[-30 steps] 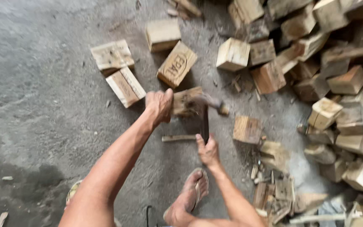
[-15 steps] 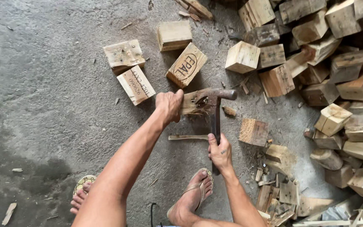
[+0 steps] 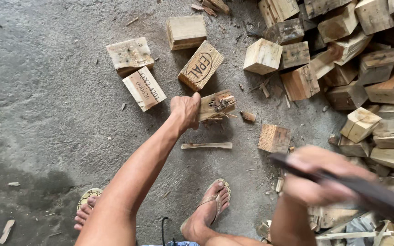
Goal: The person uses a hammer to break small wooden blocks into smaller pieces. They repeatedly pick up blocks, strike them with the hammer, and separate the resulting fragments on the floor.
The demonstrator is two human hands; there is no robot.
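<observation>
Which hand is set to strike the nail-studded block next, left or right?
Right, probably. The right hand grips the raised dark tool, motion-blurred. The left hand is holding the wooden block steady on the floor.

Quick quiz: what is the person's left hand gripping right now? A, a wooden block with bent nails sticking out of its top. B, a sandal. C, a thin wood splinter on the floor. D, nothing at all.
A: the left hand is closed on the side of the wooden block, which shows bent nails on top, while the blurred right hand holds the dark tool raised nearer the camera.
</observation>
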